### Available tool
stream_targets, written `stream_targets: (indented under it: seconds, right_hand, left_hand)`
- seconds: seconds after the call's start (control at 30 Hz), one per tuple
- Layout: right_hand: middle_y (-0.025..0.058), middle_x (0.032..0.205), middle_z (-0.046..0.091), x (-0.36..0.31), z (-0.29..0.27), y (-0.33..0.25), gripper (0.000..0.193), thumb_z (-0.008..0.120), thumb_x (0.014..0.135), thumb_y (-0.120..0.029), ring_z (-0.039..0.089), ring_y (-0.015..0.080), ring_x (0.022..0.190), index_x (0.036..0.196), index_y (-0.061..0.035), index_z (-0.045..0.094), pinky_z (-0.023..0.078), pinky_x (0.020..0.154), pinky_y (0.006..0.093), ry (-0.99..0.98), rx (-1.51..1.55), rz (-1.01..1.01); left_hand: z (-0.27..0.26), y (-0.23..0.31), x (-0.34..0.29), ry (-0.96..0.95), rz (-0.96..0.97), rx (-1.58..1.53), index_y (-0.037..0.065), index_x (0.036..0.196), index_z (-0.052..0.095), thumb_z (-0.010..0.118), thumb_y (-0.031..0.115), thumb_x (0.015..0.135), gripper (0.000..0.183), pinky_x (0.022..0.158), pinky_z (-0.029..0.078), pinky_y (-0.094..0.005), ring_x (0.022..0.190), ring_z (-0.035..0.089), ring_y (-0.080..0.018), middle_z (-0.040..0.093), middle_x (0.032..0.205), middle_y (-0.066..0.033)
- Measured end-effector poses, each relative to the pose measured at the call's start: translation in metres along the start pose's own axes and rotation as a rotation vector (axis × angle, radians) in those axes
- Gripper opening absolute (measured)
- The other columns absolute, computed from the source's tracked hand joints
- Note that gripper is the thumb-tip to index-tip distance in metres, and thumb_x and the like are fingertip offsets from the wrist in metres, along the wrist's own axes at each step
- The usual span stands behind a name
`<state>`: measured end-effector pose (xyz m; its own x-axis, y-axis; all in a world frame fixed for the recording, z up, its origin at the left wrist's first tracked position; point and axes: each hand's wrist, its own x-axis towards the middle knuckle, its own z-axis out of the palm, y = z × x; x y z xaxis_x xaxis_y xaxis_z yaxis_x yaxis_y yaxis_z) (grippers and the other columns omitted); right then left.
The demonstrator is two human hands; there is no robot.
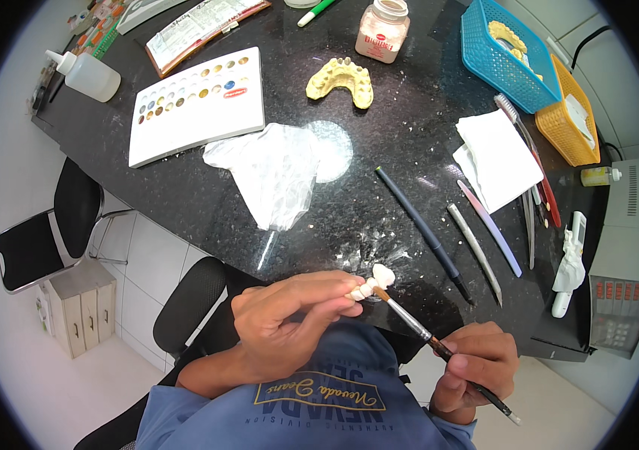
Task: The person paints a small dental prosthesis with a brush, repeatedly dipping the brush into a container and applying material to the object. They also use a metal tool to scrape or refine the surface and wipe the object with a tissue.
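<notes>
My left hand (278, 315) is closed, pinching a short row of off-white artificial teeth (364, 289) between thumb and fingers, just above the table's near edge. A larger white lump sits at the row's far end. In my right hand (482, 364), a fine paintbrush (412, 323) with brown bristles, a silver ferrule and a dark handle is held like a pen. Its bristle tip touches the teeth or lies just over them; I cannot tell which. White dust and crumbs mark the dark stone tabletop (368, 202) beyond my hands.
Beyond lie a crumpled clear plastic bag (278, 176), a white shade palette (199, 105), a yellow dental cast (340, 81) and a jar of pink powder (383, 34). To the right are a dark pen-like stick (424, 234), slim tools, folded white tissue (495, 157) and a blue basket (510, 64).
</notes>
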<state>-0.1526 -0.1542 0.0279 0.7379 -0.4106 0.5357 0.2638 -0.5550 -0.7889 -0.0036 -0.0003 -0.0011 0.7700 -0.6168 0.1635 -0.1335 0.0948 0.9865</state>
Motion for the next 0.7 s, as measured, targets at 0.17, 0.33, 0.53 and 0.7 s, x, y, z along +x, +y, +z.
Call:
stream_targets:
  seconds: [0.17, 0.33, 0.53, 0.7]
  right_hand:
    - [0.0102, 0.084, 0.064, 0.005, 0.0, 0.0, 0.034, 0.074, 0.062, 0.002, 0.068, 0.022, 0.069, 0.095, -0.0059, 0.068, 0.056, 0.056, 0.03, -0.075, -0.014, -0.005]
    - [0.0098, 0.084, 0.064, 0.007, -0.002, -0.003, 0.036, 0.075, 0.062, 0.002, 0.068, 0.0228, 0.07, 0.096, -0.0056, 0.068, 0.056, 0.059, 0.0308, -0.105, -0.031, 0.019]
    - [0.0096, 0.084, 0.064, 0.0, -0.008, -0.003, 0.033, 0.075, 0.062, 0.001, 0.068, 0.0221, 0.069, 0.094, -0.0049, 0.068, 0.056, 0.056, 0.0295, -0.092, -0.053, 0.003]
    - [0.0115, 0.088, 0.065, -0.01, -0.01, -0.001, 0.033, 0.077, 0.065, -0.002, 0.068, 0.022, 0.069, 0.097, -0.0035, 0.069, 0.056, 0.056, 0.0293, -0.036, 0.006, -0.054]
  left_hand:
    - [0.0, 0.001, 0.001, 0.0, 0.002, 0.003, -0.005, 0.094, 0.067, 0.061, -0.008, 0.086, 0.01, 0.058, 0.06, -0.0248, 0.075, 0.072, -0.025, 0.069, 0.092, -0.0235]
    - [0.0, 0.001, 0.001, -0.006, 0.0, 0.012, -0.006, 0.094, 0.066, 0.06, -0.008, 0.087, 0.01, 0.058, 0.06, -0.0242, 0.075, 0.072, -0.0247, 0.069, 0.093, -0.0236]
    - [-0.001, 0.0, 0.0, -0.017, 0.015, 0.002, -0.006, 0.095, 0.066, 0.06, -0.008, 0.087, 0.01, 0.059, 0.061, -0.0243, 0.076, 0.072, -0.0252, 0.069, 0.093, -0.0242]
    - [-0.001, 0.002, 0.0, 0.004, -0.063, -0.034, -0.008, 0.094, 0.065, 0.062, -0.007, 0.086, 0.009, 0.06, 0.06, -0.025, 0.076, 0.072, -0.0251, 0.069, 0.093, -0.0231]
